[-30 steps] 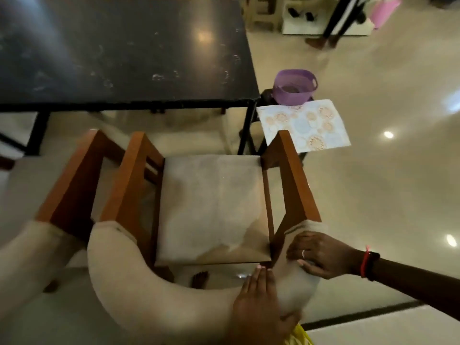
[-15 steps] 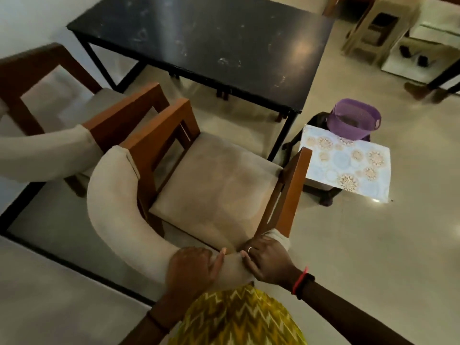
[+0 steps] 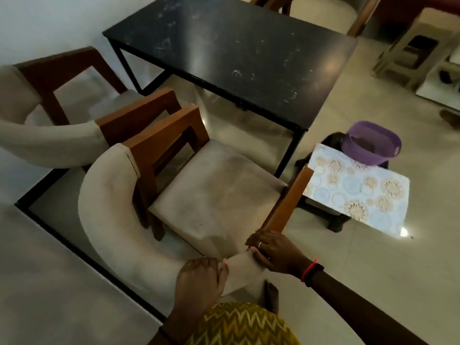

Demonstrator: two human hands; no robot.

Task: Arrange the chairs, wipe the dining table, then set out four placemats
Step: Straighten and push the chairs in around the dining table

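Far left, a second chair (image 3: 57, 113) beside the wall, its wooden arm touching the neighbour's; centre, the nearer chair (image 3: 214, 192), seat facing the black tabletop (image 3: 236, 53), front edge just short of it; left hand (image 3: 199, 280) clasped over the padded curved backrest, right hand (image 3: 276, 252) gripping the same backrest where it meets the right wooden arm; further right, patterned placemats (image 3: 358, 190) on a low dark stool, apart from the tabletop; purple basin (image 3: 371, 143) just behind them.
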